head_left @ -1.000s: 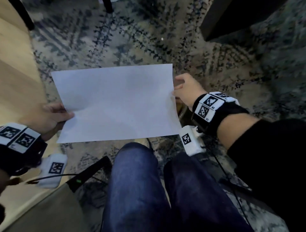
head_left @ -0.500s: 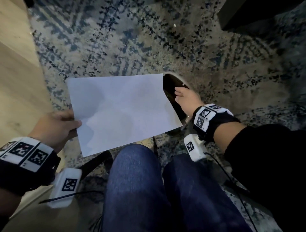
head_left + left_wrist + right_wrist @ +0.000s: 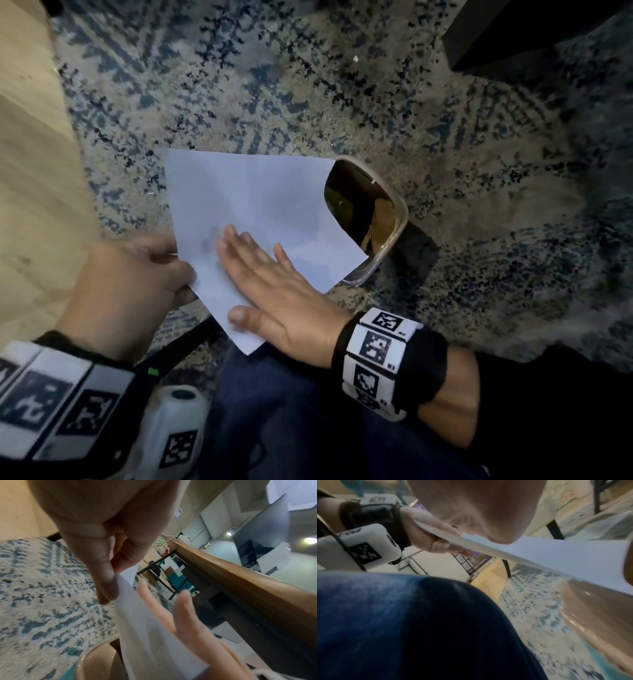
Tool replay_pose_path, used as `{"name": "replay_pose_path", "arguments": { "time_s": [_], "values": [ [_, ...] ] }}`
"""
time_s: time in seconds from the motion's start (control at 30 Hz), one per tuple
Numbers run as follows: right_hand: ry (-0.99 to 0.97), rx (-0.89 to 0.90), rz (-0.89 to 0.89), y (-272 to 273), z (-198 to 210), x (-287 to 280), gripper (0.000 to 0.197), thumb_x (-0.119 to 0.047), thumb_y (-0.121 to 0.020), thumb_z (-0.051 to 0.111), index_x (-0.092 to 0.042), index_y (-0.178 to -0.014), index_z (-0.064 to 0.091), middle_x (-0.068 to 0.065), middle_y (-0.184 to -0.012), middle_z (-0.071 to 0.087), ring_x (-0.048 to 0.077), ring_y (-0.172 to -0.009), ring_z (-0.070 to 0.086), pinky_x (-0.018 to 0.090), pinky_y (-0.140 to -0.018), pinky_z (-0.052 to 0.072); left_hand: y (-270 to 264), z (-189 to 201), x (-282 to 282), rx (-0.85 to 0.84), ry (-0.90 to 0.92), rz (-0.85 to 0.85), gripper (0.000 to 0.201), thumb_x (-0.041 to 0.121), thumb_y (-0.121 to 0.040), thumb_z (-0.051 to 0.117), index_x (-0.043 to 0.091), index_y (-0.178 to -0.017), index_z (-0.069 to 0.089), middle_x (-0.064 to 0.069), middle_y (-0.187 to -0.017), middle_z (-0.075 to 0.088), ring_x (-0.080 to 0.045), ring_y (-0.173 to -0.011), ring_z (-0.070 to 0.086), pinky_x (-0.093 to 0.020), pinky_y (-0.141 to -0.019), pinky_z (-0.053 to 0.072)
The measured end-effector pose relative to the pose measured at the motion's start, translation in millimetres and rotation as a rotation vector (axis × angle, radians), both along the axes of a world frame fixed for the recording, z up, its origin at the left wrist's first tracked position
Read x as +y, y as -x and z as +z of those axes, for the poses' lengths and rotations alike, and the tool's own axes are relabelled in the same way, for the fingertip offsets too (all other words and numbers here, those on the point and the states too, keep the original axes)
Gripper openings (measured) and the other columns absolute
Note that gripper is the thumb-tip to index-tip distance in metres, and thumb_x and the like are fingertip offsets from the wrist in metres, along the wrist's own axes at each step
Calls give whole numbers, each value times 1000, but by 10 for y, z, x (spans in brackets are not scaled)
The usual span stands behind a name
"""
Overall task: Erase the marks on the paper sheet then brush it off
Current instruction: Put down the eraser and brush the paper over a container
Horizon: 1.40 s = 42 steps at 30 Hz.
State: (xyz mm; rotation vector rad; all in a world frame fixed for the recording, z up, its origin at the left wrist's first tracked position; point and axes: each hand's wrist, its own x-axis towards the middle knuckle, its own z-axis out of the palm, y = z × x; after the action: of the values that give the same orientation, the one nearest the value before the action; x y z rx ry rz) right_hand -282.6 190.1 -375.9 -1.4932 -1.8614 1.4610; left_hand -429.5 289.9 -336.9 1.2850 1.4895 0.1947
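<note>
A white paper sheet is held in the air above my knees, tilted, with its right corner over a beige bin. My left hand pinches the sheet's left edge between thumb and fingers; the left wrist view shows this pinch on the paper sheet close up. My right hand lies flat on the sheet's upper face with its fingers straight and holds nothing. Faint smudges show on the sheet just past the right fingertips. In the right wrist view the paper sheet is seen from below, with the left hand at its edge.
The bin stands open on a blue and cream patterned rug. A light wooden surface runs along the left. My knees in blue jeans are below the sheet. A dark piece of furniture is at the far right.
My right hand has let go of the sheet's right edge and now lies flat on its face. The sheet has turned and tilted over the bin while the left hand kept its pinch.
</note>
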Motion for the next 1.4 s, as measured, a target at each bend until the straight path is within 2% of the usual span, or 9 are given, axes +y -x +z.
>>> {"name": "replay_pose_path", "arguments": {
  "time_s": [0.13,0.3,0.47,0.57,0.7,0.83,0.93,1.13,1.4],
  "values": [
    [81,-46,-6,-89,-167,-13,61,-56,-93,7,-30,-142,-18,-14,-149,-27,0,-138,-25,31,-115,-17,-102,20,-57,-16,38,89,32,-13,-75,50,15,-67,65,5,-50,69,-2,-50,63,-12,-50,53],
    [443,-209,-270,-570,-579,-167,58,-44,-102,16,-25,-149,-12,-7,-155,-22,3,-140,-20,43,-118,-7,-45,45,-40,-8,50,123,35,-12,-75,51,16,-59,67,13,-49,68,0,-50,62,-10,-46,51],
    [189,-32,-157,-311,-172,-15,61,-43,-99,22,-26,-145,-14,-13,-149,-23,-2,-137,-23,24,-113,-18,-86,10,-85,-14,85,144,30,-12,-76,52,12,-63,64,14,-46,67,-1,-51,62,-10,-46,51],
    [154,-36,8,-180,-229,-55,58,-43,-99,22,-29,-143,-12,-17,-149,-19,0,-139,-19,27,-114,-16,11,-35,-77,2,114,172,31,-11,-75,53,12,-57,64,11,-44,65,-13,-62,63,-15,-53,53],
    [458,-227,-236,-575,-577,-134,58,-42,-102,19,-22,-150,-7,-7,-156,-18,6,-143,-16,45,-118,-5,155,-68,-53,10,157,206,23,-8,-77,53,10,-70,65,-8,-84,71,-30,-88,64,-24,-67,57],
    [268,-108,-151,-420,-382,-35,60,-40,-102,23,-24,-148,-12,-7,-155,-22,2,-139,-23,30,-117,-12,110,-87,-76,-36,218,260,28,-10,-79,49,13,-79,65,-8,-94,68,-31,-96,62,-25,-67,54],
    [212,-51,-36,-277,-417,-25,59,-34,-103,27,-27,-144,-14,-8,-156,-19,2,-140,-20,23,-114,-13,92,-70,-70,-51,253,274,30,-11,-79,48,13,-79,65,-1,-81,73,-27,-88,63,-22,-64,53],
    [577,-328,-373,-924,-921,-43,65,-40,-102,27,-15,-151,-7,0,-157,-20,16,-145,-15,40,-116,-8,164,-31,-39,-28,282,301,29,-13,-78,47,10,-74,63,12,-51,70,-3,-48,64,-12,-43,51],
    [73,-102,134,-37,-335,318,65,-46,-100,29,-29,-148,-12,-12,-154,-22,2,-139,-22,34,-114,-14,66,2,-34,-39,334,256,29,-14,-76,48,9,-74,66,7,-60,74,-11,-56,67,-17,-49,55]
  ]
}}
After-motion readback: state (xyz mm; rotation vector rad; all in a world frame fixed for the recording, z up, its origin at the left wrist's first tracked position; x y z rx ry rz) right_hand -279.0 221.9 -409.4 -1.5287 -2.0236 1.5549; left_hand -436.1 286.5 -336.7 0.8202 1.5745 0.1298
